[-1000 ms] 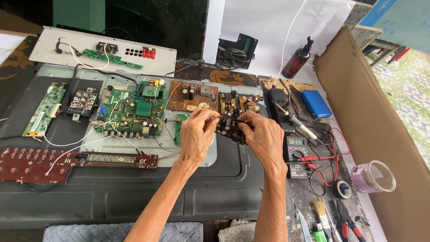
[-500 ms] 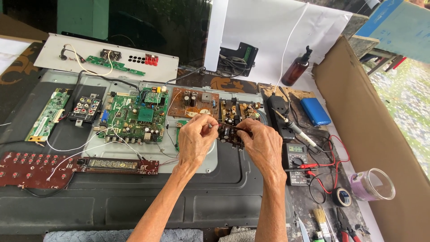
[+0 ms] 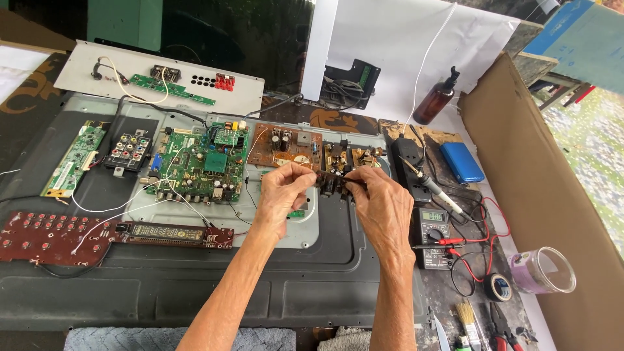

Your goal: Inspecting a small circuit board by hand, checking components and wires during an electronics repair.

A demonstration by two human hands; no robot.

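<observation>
Both hands' fingers pinch a small dark part (image 3: 333,183) (green board (image 3: 207,164) left, multimeter (image 3: 431,235) right).

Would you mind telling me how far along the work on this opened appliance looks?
Done: the back panel lies open, with the green main board, brown board and red button board spread out. In hand: the left hand and right hand hold a small dark board between them. Left: the boards are loose, and the multimeter and soldering iron lie unused.
</observation>
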